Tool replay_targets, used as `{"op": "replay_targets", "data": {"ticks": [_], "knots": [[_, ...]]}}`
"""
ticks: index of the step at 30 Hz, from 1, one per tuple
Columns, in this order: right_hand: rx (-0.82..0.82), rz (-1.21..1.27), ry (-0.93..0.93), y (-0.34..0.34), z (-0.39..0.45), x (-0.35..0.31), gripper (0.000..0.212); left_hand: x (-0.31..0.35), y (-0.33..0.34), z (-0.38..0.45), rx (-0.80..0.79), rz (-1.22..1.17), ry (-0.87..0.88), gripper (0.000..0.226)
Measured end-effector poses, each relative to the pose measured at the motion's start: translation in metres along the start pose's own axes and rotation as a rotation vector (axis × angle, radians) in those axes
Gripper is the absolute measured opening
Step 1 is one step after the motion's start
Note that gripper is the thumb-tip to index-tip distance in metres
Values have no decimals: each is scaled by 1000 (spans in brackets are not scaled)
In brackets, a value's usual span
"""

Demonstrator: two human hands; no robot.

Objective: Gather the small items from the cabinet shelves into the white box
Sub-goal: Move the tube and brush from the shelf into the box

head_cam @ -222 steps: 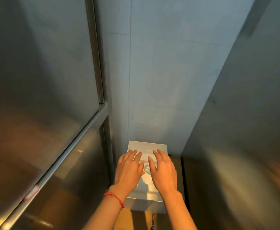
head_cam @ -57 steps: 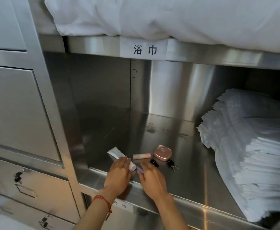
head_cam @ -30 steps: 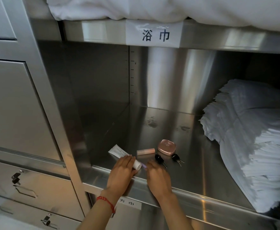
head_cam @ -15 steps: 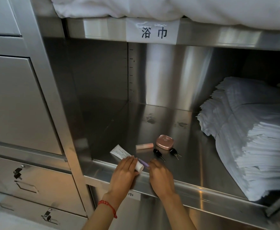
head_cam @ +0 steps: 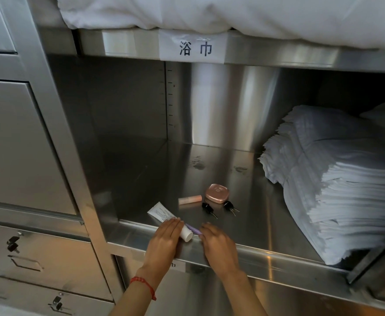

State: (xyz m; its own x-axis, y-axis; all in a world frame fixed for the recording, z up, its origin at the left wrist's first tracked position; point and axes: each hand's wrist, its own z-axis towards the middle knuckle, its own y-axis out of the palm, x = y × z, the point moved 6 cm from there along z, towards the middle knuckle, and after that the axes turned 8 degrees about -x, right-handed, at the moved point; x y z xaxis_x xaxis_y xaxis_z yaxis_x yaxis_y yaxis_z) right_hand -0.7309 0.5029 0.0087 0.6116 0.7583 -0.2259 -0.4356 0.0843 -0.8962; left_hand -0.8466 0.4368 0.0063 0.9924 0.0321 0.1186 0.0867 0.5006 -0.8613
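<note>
Several small items lie on the steel cabinet shelf [head_cam: 266,215]. A white tube [head_cam: 161,212] lies near the front lip, and my left hand [head_cam: 164,242] rests over its cap end with the fingers curled on it. My right hand [head_cam: 219,245] has its fingertips on a thin purple stick [head_cam: 192,229] right beside the tube's cap. Farther in lie a pink lipstick [head_cam: 190,199], a rose-gold compact [head_cam: 217,193] and two black-headed keys [head_cam: 208,209] [head_cam: 230,207]. The white box is out of view.
A tall stack of folded white towels [head_cam: 346,190] fills the right side of the shelf. White bedding [head_cam: 232,12] bulges over the shelf above, which carries a paper label [head_cam: 193,47]. Locked steel drawers [head_cam: 38,263] stand to the left.
Seven seconds ago both hands lay on the white box on the floor. Over the last second they stay at the shelf's front edge on the tube and purple stick; only the view shifts slightly.
</note>
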Motion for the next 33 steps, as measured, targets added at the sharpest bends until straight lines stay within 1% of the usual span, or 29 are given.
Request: {"op": "replay_targets", "data": {"ticks": [4,11,15,17,20,23,25,28,31,33], "knots": [[11,-20,-12,-4,-5,0,56,2,0,-2,3,17,45,72],[60,-38,-27,-11,-13,3,56,9,-2,-6,10,69,170,78],[145,-63,-54,-18,-17,2,53,12,-4,-8,2,70,209,77],[187,-96,-69,-24,-20,2,54,14,-8,-6,23,64,223,75],[239,-118,-82,-33,-24,2,56,16,-15,-2,65,18,247,69],[283,-142,-87,-43,-29,3,56,17,-20,3,80,-35,266,69],[315,-157,-79,-49,-33,5,52,20,-22,6,98,-67,275,65],[374,-183,-65,-57,-42,8,35,28,-26,9,169,-88,320,51],[409,-210,-19,-67,-51,11,42,41,-33,10,244,-106,373,43],[429,-228,8,-74,-59,13,42,50,-34,10,291,-106,411,35]]}}
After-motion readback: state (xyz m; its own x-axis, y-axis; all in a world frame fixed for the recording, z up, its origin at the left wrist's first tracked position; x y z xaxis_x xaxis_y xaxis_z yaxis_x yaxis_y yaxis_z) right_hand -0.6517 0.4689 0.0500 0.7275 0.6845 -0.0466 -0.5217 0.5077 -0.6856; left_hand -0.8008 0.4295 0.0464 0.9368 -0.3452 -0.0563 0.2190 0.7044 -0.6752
